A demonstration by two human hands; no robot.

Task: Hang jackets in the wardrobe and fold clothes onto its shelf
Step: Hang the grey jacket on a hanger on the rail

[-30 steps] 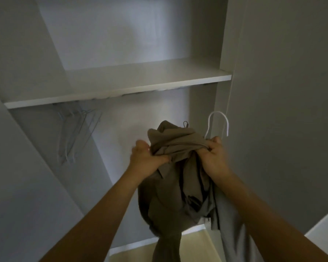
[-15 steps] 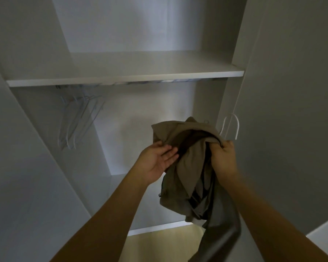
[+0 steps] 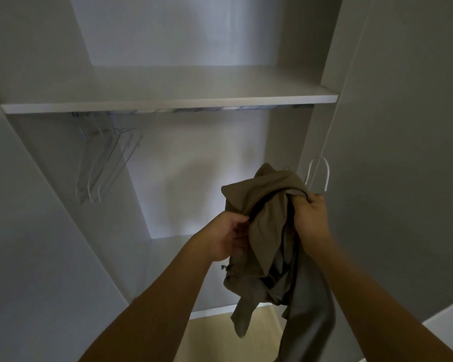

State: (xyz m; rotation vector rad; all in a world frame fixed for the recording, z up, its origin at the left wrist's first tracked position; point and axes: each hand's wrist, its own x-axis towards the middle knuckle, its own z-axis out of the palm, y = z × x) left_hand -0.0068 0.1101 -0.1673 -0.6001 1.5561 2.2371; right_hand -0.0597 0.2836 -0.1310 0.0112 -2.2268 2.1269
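Since the frame half a second back, left hand has gone from lying flat against the cloth to curling its fingers into the left edge of the jacket; the bundle sits slightly lower in view. Right hand grips the jacket's bunched top together with the neck of a white hanger, whose hook stands upright just above the knuckles. Jacket: one, tan, crumpled, held in mid-air at the right of the wardrobe opening, with a grey lining or second layer hanging from its right side toward the floor. Shelf: one, white, across the upper part of the wardrobe. Below it a rail carries a cluster of pale wire hangers at the far left; exact count cannot be told, several overlap. Wardrobe walls and back panel are white, dimly lit. Pale wooden floor shows at the wardrobe's foot.
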